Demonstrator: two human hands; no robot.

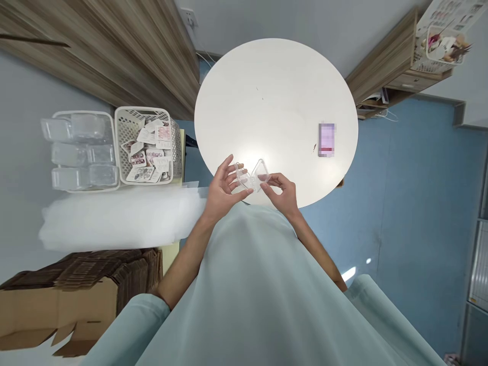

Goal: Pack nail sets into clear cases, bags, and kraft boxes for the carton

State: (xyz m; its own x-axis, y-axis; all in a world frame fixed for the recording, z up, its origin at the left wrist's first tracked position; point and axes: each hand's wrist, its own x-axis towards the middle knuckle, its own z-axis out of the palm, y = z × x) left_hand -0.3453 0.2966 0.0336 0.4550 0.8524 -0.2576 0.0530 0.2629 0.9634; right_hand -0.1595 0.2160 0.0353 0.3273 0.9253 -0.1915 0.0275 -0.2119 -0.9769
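A small clear plastic case (252, 180), hinged and opened out like a book, is held over the near edge of the white round table (274, 91). My left hand (224, 189) has its thumb and fingers around the left half, with the fingers partly seen through the plastic. The right half is pinched between the thumb and fingers of my right hand (282, 192). Nothing can be made out inside the case.
A phone-like object (326, 140), pixelated, lies on the table's right side. At left stand a basket of carded packets (174, 152) and a basket of clear plastic boxes (87, 127). Bubble wrap (122, 218) and folded cardboard boxes (87, 295) sit nearer. A shelf (392, 66) stands right.
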